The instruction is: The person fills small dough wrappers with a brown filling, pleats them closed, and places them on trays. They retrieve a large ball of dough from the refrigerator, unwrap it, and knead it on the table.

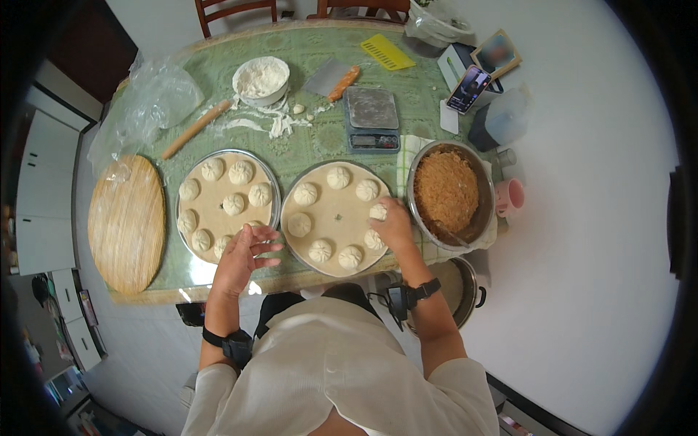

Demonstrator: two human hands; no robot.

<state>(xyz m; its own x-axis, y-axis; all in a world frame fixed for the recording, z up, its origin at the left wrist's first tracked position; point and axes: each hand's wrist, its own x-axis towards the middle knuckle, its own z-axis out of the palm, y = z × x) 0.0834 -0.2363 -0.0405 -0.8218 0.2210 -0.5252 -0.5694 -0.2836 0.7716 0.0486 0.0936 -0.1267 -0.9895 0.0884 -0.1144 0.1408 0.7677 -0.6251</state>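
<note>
My right hand has its fingers on a pleated dough bun at the right side of the right round steamer tray. Other buns stand in a ring on that lined tray, and one at its left looks smoother on top. Over the lower right edge of the left tray, my left hand is raised with its fingers apart and nothing in it. It partly hides a bun there. Several more pleated buns sit on the left tray. A metal bowl of orange-brown filling stands right of my right hand.
A wooden board lies at the left, near a rolling pin and clear plastic bags. Behind the trays are a flour bowl, a digital scale and a yellow scraper. A pink mug stands beyond the filling bowl.
</note>
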